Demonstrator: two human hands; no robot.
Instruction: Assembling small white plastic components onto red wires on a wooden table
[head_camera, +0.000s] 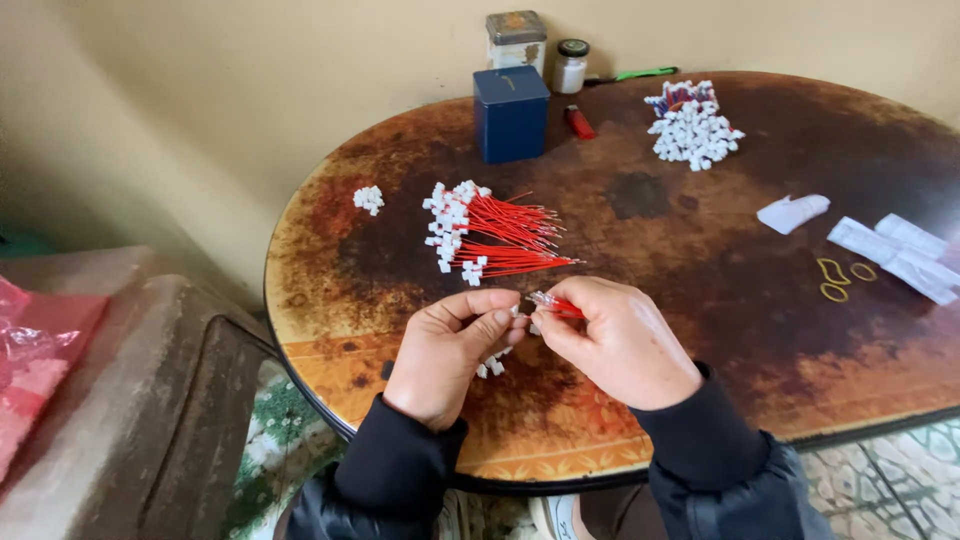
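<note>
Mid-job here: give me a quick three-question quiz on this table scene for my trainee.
1. True or false: the right hand pinches a bundle of red wires.
2. Which thing stands nearest the blue box? A) the yellow rubber bands B) the red lighter C) the white packets
3. Fill in: the large fan of red wires with white plugs lies on the table just beyond the ____ hand.

Key: 1 true; 2 B; 3 left.
</note>
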